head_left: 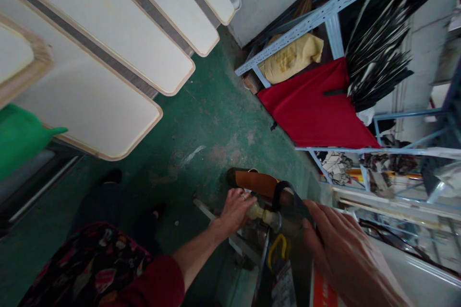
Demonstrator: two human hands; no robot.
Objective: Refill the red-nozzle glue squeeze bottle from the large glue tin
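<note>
Left hand (236,208): fingers curled at one yellowish knob (255,211), hold unclear. Right hand (342,244): fingers pinching one dark strip (298,203).

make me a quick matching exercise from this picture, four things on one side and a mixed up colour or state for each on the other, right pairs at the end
Things:
1. cloth
2. left hand
3. floor
4. sack

Colour or state:
A. green
B. pale yellow
C. wearing a ring
D. red

Right pairs: 1-D, 2-C, 3-A, 4-B
</note>
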